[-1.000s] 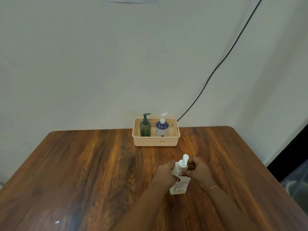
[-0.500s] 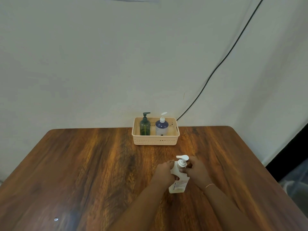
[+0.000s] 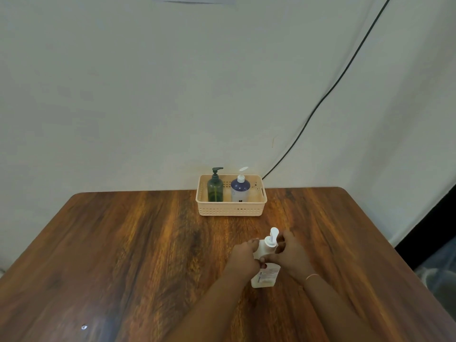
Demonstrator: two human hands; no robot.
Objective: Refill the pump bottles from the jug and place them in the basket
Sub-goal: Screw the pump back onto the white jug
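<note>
A white pump bottle [image 3: 266,275] stands upright on the wooden table [image 3: 148,243], right of centre. My left hand [image 3: 243,257] grips its body from the left. My right hand [image 3: 290,253] has its fingers curled round the neck just under the white pump head [image 3: 272,236]. At the table's far edge sits a beige basket [image 3: 230,209] holding a dark green pump bottle [image 3: 215,187] on the left and a blue-and-white pump bottle [image 3: 240,190] beside it. No jug is in view.
A black cable [image 3: 320,102] runs down the wall to behind the basket. A small shiny speck [image 3: 84,327] lies near the table's front left. The table's right edge drops off toward a dark gap.
The pump head has turned between the frames, its nozzle swinging from sideways to pointing away. My right hand shifted round the neck; my left hand stayed on the bottle's body.
</note>
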